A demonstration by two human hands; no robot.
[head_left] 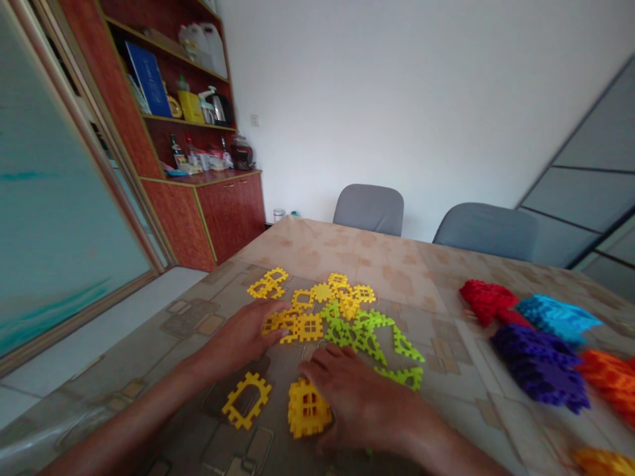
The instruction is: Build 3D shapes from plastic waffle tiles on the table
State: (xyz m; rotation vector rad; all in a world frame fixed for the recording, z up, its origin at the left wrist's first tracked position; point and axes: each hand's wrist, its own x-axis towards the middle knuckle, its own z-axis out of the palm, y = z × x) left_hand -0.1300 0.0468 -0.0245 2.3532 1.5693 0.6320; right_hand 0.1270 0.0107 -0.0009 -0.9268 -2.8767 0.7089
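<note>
Right hand [354,393] clamped on yellow stack [308,408], near side of tablecloth [421,277]; left hand [251,330] at loose yellow pieces [310,327], grip can't tell. Open room beyond lime pieces [354,334] to far edge.

Past the fingers [320,359]: grey chairs [370,208], plain white wall [387,92]. Left of fingers: pale floor [153,301], frosted door [64,218], red-brown cabinet [231,218] farther off.

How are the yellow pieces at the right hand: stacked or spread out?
Stacked: these yellow pieces sit in a thick pile, toothed edges layered, beside the right hand.
</note>
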